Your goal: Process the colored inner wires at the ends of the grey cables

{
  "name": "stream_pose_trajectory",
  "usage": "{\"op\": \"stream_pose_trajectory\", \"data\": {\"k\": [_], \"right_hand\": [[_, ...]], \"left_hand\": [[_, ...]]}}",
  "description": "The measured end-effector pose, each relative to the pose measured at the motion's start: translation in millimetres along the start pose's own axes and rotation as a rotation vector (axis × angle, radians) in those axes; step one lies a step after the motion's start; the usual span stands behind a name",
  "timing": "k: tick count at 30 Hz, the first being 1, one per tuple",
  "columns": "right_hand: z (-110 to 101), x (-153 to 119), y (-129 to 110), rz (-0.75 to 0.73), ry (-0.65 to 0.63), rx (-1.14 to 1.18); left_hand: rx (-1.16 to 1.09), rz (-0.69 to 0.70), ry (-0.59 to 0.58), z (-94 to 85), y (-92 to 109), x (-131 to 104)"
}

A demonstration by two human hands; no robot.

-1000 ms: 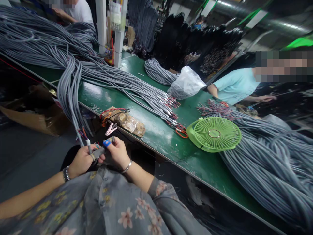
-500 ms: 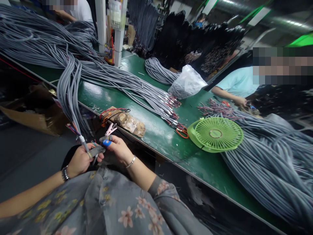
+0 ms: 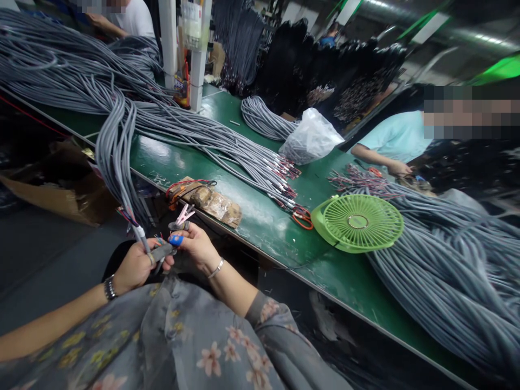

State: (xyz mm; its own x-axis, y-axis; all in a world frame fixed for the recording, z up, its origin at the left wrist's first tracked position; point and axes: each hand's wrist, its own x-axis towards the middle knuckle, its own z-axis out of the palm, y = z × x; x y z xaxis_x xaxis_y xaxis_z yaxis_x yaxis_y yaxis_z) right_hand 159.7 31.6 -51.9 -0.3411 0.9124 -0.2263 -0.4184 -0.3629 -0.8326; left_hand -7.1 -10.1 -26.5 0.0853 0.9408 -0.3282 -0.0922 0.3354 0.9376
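Jutting from the left hand's grip point(image 3: 135, 266) — grey cable point(image 3: 144, 244), right hand point(image 3: 200, 250) beside.

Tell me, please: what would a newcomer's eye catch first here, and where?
First comes the bright green fan, on the table right of centre. Then come masses of grey cables, spread over the table on both sides. Nearer, at lower left, the left hand grips one cable end, beside the right hand with its blue thumb wrap.
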Motion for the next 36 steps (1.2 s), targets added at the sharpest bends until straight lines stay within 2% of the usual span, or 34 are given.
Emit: {"op": "stream_pose_trajectory", "data": {"k": [4,11,16,20,24,28,32,36], "right_hand": [[3,-1,5,-0.036,0.062,0.016],[10,-6,8,-0.076,0.075,-0.057],[11,-3,10,-0.104,0.217,0.022],[3,-2,6,-0.070,0.296,0.123],[-8,-7,3,0.036,0.241,0.146],[-10,-11,4,0.088,0.111,0.063],[-3,-9,1,0.048,0.003,-0.035],[5,-7,1,-0.034,0.029,-0.076]], "left_hand": [[0.016,0.004,0.012,-1.7,-2,1],[0.203,-0.056,-0.074,-4.9,4,2],[0.081,-0.062,0.014,1.9,6,-1],[-0.052,-0.054,0.048,4.2,11,-3],[-0.107,-0.037,0.079,0.6,15,-2],[-0.108,-0.019,0.079,-1.1,13,-1],[-0.084,0.012,0.059,2.9,13,-1],[-0.071,-0.003,0.088,7.4,17,-4]]}}
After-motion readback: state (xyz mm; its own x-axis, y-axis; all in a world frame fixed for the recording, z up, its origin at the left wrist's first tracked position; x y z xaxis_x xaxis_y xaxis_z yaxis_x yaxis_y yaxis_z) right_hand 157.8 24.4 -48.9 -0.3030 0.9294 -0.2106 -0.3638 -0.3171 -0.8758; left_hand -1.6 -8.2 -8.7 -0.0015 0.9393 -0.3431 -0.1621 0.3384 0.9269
